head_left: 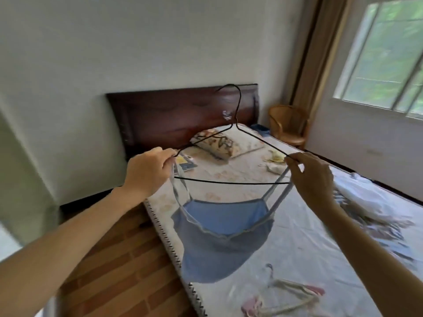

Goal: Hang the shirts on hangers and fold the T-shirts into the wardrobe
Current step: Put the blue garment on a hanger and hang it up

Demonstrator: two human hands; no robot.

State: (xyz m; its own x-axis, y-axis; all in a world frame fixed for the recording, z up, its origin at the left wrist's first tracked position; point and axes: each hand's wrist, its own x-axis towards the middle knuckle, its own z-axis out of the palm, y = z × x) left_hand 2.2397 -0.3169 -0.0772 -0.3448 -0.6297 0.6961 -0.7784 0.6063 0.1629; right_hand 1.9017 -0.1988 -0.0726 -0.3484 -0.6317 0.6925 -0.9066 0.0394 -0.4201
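Camisole (219,236) hangs on black hanger (231,143).

Blue camisole top (219,243) on a black wire hanger (229,183)
Pale straps; floral pillow (217,143); dark red-brown headboard (164,113); pink-and-white hangers (288,298).

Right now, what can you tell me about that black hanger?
The hanger is thin black wire, a triangle with a hook on top. It is held upright in the air above the bed. The left hand and right hand pinch its two ends, where the straps of a blue top loop over it.
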